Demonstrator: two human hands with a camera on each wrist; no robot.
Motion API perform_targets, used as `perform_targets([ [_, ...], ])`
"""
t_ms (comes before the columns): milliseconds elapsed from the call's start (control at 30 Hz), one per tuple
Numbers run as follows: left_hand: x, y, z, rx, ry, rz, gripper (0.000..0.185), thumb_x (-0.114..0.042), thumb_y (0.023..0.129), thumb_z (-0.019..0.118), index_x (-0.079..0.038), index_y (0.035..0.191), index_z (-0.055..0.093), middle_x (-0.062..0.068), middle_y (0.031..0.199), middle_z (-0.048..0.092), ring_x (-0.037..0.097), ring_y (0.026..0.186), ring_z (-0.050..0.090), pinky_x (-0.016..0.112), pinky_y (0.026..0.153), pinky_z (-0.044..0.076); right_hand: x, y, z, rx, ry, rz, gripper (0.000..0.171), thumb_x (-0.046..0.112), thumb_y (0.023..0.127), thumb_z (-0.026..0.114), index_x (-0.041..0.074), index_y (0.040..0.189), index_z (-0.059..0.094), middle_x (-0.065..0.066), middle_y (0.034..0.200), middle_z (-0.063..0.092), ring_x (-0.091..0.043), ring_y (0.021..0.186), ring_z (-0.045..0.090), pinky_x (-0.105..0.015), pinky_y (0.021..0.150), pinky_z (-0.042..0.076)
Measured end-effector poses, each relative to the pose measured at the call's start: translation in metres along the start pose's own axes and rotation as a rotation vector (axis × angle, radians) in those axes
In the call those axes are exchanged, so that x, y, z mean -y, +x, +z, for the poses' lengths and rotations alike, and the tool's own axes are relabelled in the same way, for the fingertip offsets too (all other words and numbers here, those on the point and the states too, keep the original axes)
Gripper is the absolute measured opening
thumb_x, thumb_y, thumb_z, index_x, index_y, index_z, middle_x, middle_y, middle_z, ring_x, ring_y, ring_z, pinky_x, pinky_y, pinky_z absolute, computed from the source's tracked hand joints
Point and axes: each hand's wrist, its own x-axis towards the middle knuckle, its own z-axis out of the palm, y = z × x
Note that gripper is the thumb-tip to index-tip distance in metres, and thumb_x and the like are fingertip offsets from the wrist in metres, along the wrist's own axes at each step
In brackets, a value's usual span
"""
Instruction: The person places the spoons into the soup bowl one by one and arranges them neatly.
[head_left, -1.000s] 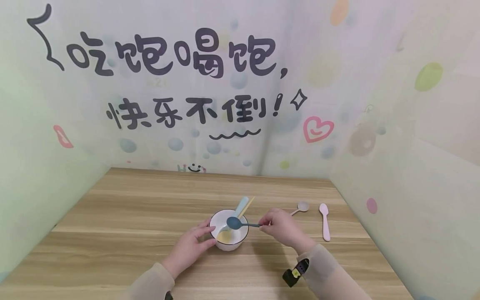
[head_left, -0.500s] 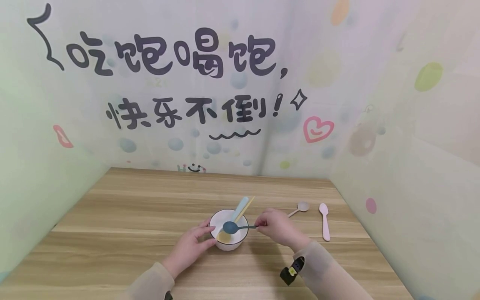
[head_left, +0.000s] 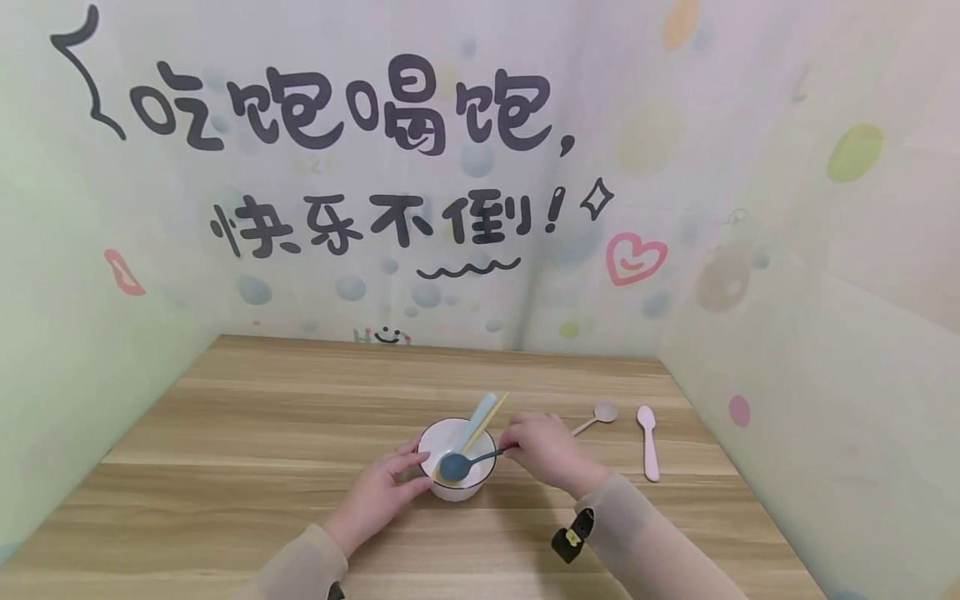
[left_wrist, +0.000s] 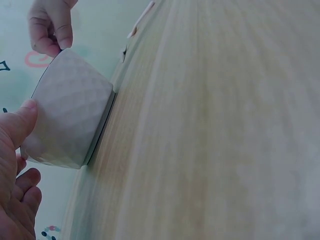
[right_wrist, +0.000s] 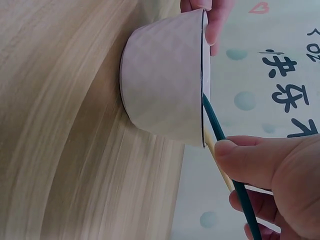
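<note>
The right hand (head_left: 549, 450) pinches the dark blue spoon (head_left: 454, 467) at the mouth of the white bowl (head_left: 453, 493).

The spoon's handle, between right thumb and fingers, crosses the bowl's right rim; its head shows within the rim. The left hand (head_left: 375, 493) grasps the bowl at its left side. Both forearms extend from the near side. The bowl stands upright on the worktop (head_left: 262, 467), well apart from left and right edges; the pink spoon (head_left: 650, 446) lies near the right edge.
</note>
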Motion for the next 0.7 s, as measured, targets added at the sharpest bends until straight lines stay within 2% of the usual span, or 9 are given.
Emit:
perform_targets([
  [400, 0.001, 0.000, 0.001, -0.008, 0.019, 0.015, 0.039, -0.026, 0.081, 0.078, -0.007, 0.115, 0.070, 0.008, 0.141, 0.052, 0.032, 0.130, 0.046, 0.049, 0.108, 0.035, 0.004, 0.008, 0.005, -0.033, -0.110, -0.050, 0.007, 0.019, 0.081, 0.076, 0.024, 0.085, 0.075, 0.013, 0.079, 0.053, -0.012, 0.080, 0.052, -0.034, 0.074, 0.042],
  [700, 0.001, 0.001, 0.001, -0.001, 0.011, 0.014, 0.040, -0.024, 0.082, 0.077, -0.005, 0.116, 0.069, 0.010, 0.141, 0.051, 0.032, 0.131, 0.045, 0.049, 0.109, 0.034, 0.001, 0.012, 0.010, -0.054, -0.104, -0.072, 0.008, 0.019, 0.080, 0.077, 0.023, 0.086, 0.075, 0.009, 0.085, 0.059, -0.015, 0.085, 0.052, -0.038, 0.078, 0.043],
])
